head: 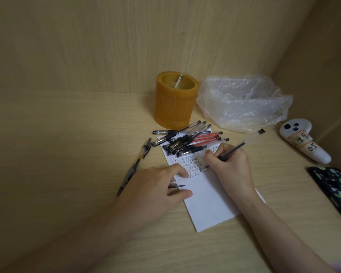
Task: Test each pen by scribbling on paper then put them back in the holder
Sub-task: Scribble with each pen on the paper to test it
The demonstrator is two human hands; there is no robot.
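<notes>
On the white paper sheet [209, 203] our right hand [231, 166] pinches a clear black-ink pen [242, 143] in its fingers, tip down, long axis slanting up-right. Our left hand [159, 186] pins the sheet, fingers closed on a small pen cap [176, 185]. Beyond, loose pens [187, 140] lie before the amber cylindrical holder [174, 101], nearer our right. A white controller [303, 142] reads "DS".
</notes>
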